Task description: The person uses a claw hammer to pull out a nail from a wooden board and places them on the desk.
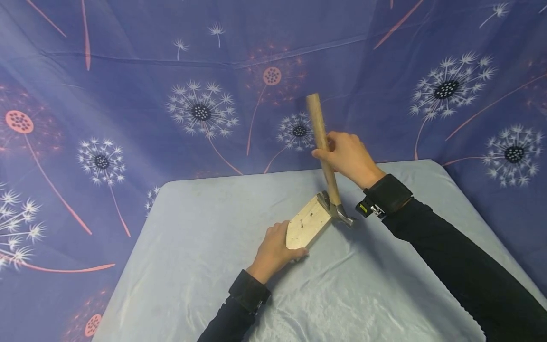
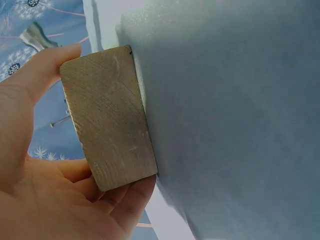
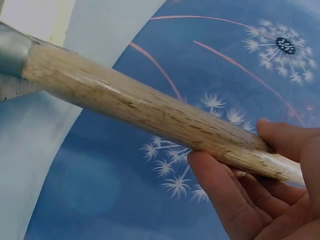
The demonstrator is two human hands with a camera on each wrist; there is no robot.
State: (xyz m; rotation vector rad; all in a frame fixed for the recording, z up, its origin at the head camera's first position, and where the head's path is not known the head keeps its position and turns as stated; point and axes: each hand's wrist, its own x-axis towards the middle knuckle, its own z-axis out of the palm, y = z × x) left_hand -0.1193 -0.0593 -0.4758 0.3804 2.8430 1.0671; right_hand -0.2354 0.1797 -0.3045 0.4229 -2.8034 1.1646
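Note:
A pale wooden block [image 1: 314,228] lies on the cloth, with nails [image 1: 301,223] standing in its top face. My left hand [image 1: 273,249] grips its near end, thumb on one side and fingers on the other; the left wrist view shows the block's end grain [image 2: 110,120] between them. My right hand [image 1: 352,159] pinches the wooden handle of a claw hammer [image 1: 317,123] around its middle, thumb against fingertips. The handle stands up, leaning slightly left. Down at the block's far end is the metal hammer head [image 1: 343,216], its claw pointing right and partly past the block's edge.
Pale blue cloth [image 1: 205,247] covers the table, with wrinkles near the front. Behind its back edge hangs a purple-blue curtain [image 1: 141,85] printed with dandelions. Each wrist wears a black band [image 1: 388,194] over a dark sleeve.

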